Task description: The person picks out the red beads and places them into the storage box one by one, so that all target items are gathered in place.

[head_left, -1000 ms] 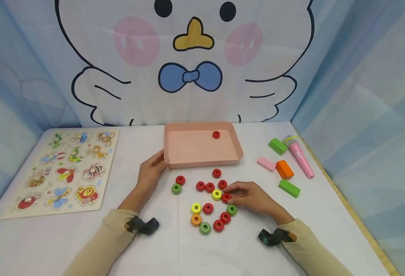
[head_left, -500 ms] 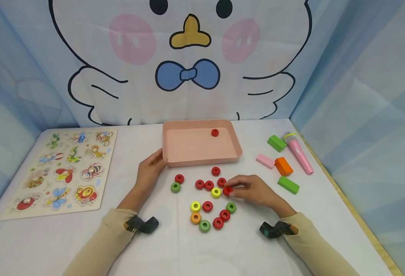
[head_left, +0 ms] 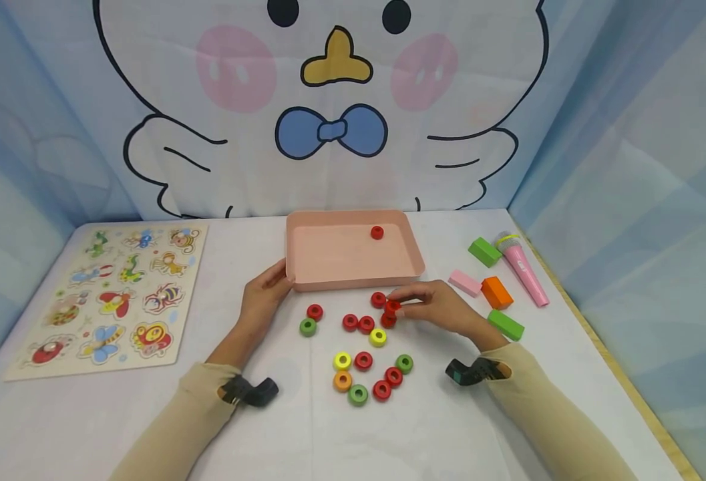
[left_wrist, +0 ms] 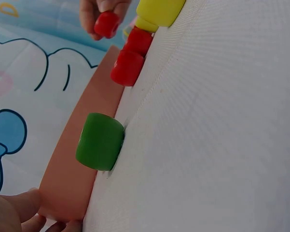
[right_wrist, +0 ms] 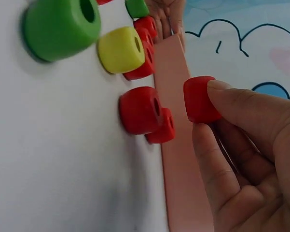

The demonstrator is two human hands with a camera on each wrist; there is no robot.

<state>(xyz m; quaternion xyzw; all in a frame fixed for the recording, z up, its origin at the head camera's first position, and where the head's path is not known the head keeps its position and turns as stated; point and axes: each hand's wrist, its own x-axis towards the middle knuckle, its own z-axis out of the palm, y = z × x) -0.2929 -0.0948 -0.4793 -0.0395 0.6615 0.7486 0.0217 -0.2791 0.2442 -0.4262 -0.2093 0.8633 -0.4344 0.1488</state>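
Between the thumb and fingertips of my right hand [head_left: 439, 308] a red bead [right_wrist: 199, 99] is pinched, lifted off the table near the front of the pink tray [head_left: 334, 257]. My left hand [head_left: 262, 297] grips the tray's front left corner, its thumb [left_wrist: 26, 205] against the wall. One red bead [head_left: 377, 232] lies inside the tray. Before it several drilled beads are spread on the cloth: red ones [head_left: 363, 361], yellow ones [head_left: 378, 337], green ones [head_left: 358, 395] and an orange one [head_left: 342, 381]. A green bead [left_wrist: 100, 141] stands near the left wrist camera.
An insect puzzle board [head_left: 112, 300] lies at the left. On the right are green blocks [head_left: 484, 251], a pink block [head_left: 464, 283], an orange block [head_left: 497, 292] and a pink toy microphone [head_left: 523, 270]. A printed curtain [head_left: 328, 180] hangs behind the tray.
My right hand has raised the red bead from beside the yellow one and carried it away from me, closer to the tray. The left hand stays at the tray's corner.
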